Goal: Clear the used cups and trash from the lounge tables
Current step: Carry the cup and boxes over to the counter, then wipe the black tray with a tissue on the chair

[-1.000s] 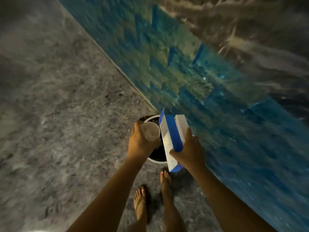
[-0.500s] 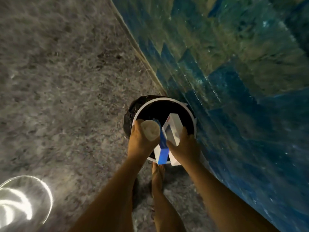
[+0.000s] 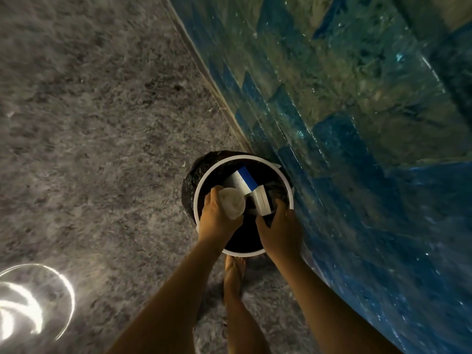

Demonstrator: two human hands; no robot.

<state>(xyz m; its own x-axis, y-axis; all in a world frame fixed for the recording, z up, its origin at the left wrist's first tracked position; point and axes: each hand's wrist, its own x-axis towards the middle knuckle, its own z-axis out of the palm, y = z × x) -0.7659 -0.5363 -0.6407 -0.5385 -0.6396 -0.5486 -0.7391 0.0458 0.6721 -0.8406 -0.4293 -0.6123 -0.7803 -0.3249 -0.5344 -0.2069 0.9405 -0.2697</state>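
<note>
Left fingers (image 3: 212, 194) clamp a pale cup (image 3: 233, 203) over the bin (image 3: 255, 157); right fingers (image 3: 280, 204) apart; box (image 3: 244, 180) print unreadable

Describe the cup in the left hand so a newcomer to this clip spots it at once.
Start at the white-rimmed bin beside the blue tiled wall. Above its left half, the left hand grips a pale, cloudy cup. Unlike the boxy blue-and-white carton lying in the bin beside it, the cup is round and plain.
</note>
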